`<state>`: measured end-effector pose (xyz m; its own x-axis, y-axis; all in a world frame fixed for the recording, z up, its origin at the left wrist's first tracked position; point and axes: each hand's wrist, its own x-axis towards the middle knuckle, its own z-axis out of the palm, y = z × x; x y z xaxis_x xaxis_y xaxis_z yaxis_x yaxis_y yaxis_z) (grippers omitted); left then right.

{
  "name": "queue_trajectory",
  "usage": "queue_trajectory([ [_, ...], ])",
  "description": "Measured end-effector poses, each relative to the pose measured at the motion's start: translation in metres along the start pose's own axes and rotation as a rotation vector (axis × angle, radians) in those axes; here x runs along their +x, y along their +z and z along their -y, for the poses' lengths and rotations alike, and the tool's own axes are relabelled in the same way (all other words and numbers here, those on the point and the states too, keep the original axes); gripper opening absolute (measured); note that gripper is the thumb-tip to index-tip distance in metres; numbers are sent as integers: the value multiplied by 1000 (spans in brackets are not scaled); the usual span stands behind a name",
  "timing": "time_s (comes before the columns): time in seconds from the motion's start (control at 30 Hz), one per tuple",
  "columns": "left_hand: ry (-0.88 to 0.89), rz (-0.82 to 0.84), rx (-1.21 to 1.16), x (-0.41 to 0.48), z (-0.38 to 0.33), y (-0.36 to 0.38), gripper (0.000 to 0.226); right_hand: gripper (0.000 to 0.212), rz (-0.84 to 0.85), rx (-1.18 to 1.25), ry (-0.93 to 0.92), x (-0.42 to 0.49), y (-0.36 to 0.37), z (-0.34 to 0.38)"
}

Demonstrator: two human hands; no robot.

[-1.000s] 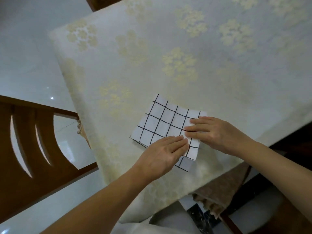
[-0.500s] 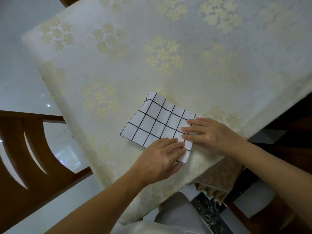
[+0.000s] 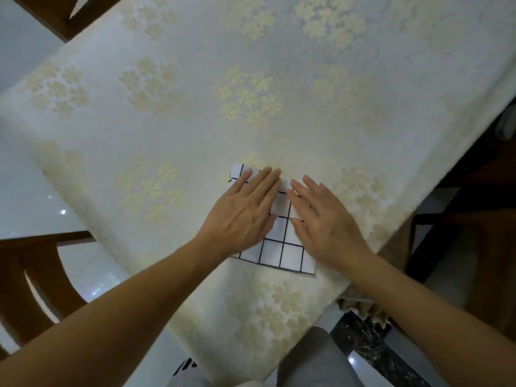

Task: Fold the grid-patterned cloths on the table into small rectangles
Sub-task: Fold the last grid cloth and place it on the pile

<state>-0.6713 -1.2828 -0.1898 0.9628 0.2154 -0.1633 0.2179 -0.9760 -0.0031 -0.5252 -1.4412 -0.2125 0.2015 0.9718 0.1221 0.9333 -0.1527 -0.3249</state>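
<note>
A white cloth with a black grid [image 3: 282,248] lies folded on the table near its front edge, in the head view. My left hand [image 3: 245,216] lies flat on its left half with straight fingers pointing away from me. My right hand [image 3: 324,219] lies flat on its right half, fingers straight too. Both palms press the cloth down and hide most of it; only a strip between the hands, the near edge and the far left corner show.
The table carries a cream tablecloth with pale flower clusters [image 3: 245,99]. A wooden chair back [image 3: 36,263] stands at the left, another chair [image 3: 50,15] at the far corner. A brown fringed cloth [image 3: 365,308] hangs below the table's right edge.
Both hands have slid from the cloth's near right corner onto its top and flattened out. The cloth now looks narrower, and the view has shifted.
</note>
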Motion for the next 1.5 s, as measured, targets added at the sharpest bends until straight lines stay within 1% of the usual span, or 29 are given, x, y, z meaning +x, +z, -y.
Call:
queue_trajectory([
  [0.07, 34, 29, 31, 4, 4, 8, 66, 63, 75, -27, 175, 6, 15, 24],
  [0.13, 69, 51, 58, 5, 7, 18, 67, 70, 122, -61, 305, 8, 29, 36],
  [0.2, 77, 64, 75, 4, 12, 28, 69, 74, 140, -104, 376, 6, 39, 39],
  [0.27, 66, 49, 58, 3, 18, 33, 72, 79, 155, -152, 408, 3, 41, 38],
  [0.5, 13, -3, -110, -4, 49, 45, 77, 85, 220, -218, 458, 0, 38, 36],
  [0.67, -26, -9, -123, -6, 63, 43, 78, 85, 226, -220, 485, 0, 37, 38],
  [0.73, -22, -13, -112, -14, 56, 41, 78, 83, 199, -211, 510, 1, 36, 45],
  [0.83, 40, -8, -119, -25, 33, 44, 74, 72, 137, -172, 482, 9, 44, 64],
  [0.93, 29, 15, -122, -29, 26, 50, 73, 69, 146, -168, 464, 12, 53, 72],
  [1.03, -25, 21, -121, -38, 43, 52, 77, 77, 180, -182, 495, 0, 48, 62],
  [1.1, -98, 20, -129, -47, 58, 52, 78, 81, 196, -196, 542, -11, 42, 56],
  [1.2, -234, 28, -158, -56, 79, 52, 76, 83, 207, -212, 600, -21, 38, 52],
  [1.27, -269, 30, -167, -57, 80, 48, 75, 83, 202, -212, 619, -20, 36, 56],
  [1.33, -192, -2, -150, -51, 66, 43, 74, 79, 178, -195, 589, -13, 39, 67],
  [1.4, -55, -26, -142, -41, 43, 42, 73, 75, 160, -161, 542, -1, 45, 78],
  [1.43, -5, -25, -143, -37, 34, 43, 73, 73, 163, -155, 528, 4, 49, 82],
  [1.5, 41, 5, -127, -32, 30, 47, 73, 72, 190, -175, 524, 4, 54, 82],
])
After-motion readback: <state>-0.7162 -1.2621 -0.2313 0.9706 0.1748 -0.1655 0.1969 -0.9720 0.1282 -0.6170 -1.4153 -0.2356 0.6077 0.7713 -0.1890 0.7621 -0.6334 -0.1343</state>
